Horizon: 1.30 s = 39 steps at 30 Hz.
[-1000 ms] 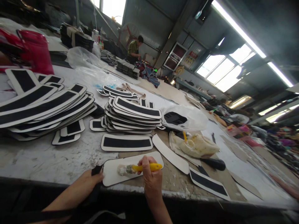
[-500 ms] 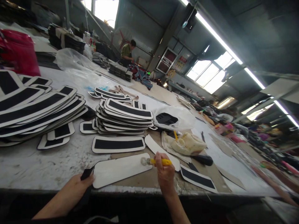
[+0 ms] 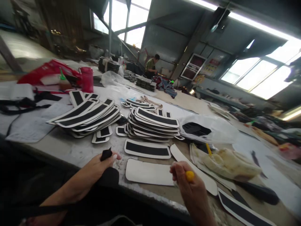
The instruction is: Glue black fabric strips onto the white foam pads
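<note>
My right hand (image 3: 191, 186) is closed around a brush with a yellow handle (image 3: 189, 176), over the right end of a plain white curved panel (image 3: 149, 172). The brush's bristles are hidden behind my fingers. Left of that panel, apart from it, my left hand (image 3: 100, 164) grips a black fabric strip (image 3: 111, 177) that hangs down past the table edge. Just behind the plain panel lies a white panel with a black strip on it (image 3: 147, 148). Another plain white panel (image 3: 199, 172) lies slanted beyond my right hand.
Two stacks of black-and-white panels, a left one (image 3: 87, 116) and a middle one (image 3: 155, 121), stand farther back. To the right are a stained, yellowish plastic-wrapped container (image 3: 235, 163) and a clear bag (image 3: 216, 127). A red jar (image 3: 87, 80) stands back left. A person (image 3: 151, 66) works far behind.
The view has swung left, bringing papers and a red bag into sight. My left hand has come away from the plain panel's left end, still with the black strip. The brush handle now points toward me.
</note>
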Each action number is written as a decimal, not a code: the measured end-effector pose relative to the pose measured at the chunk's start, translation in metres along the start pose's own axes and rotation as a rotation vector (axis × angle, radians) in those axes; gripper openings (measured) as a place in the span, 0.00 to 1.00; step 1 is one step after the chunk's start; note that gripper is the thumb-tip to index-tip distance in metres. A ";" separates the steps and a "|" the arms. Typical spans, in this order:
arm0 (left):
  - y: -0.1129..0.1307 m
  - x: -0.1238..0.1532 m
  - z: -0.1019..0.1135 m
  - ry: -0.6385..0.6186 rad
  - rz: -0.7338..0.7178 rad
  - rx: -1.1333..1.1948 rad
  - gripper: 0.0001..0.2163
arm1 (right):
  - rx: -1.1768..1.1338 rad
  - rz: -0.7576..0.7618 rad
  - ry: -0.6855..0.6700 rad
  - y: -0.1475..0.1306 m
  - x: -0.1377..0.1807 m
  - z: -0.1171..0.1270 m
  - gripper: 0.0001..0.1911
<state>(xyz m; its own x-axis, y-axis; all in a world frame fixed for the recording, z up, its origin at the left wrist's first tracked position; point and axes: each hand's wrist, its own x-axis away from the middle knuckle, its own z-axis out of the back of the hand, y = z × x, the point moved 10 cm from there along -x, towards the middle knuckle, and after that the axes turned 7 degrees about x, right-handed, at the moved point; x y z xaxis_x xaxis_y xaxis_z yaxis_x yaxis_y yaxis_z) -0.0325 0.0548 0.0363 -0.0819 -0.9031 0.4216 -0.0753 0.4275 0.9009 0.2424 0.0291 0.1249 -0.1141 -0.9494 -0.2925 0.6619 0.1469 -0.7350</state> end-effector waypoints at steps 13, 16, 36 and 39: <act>0.001 0.029 -0.039 -0.296 0.044 0.137 0.15 | -0.390 -0.112 -0.738 -0.050 0.036 -0.126 0.15; -0.023 0.037 -0.046 -0.394 0.189 0.227 0.13 | -0.189 -0.064 -0.718 -0.035 0.037 -0.108 0.12; -0.071 0.031 -0.077 -0.307 0.141 0.085 0.16 | 0.327 0.108 -0.611 0.006 0.073 -0.050 0.13; -0.071 0.032 -0.096 -0.351 0.158 0.190 0.17 | 0.108 0.192 -0.638 -0.021 0.076 -0.074 0.13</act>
<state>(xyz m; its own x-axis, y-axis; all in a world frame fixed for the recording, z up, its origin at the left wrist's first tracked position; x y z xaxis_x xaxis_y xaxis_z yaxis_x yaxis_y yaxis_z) 0.0653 -0.0088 -0.0040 -0.4383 -0.7705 0.4628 -0.2132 0.5893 0.7793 0.1647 -0.0252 0.0732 0.4512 -0.8919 0.0313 0.7010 0.3326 -0.6308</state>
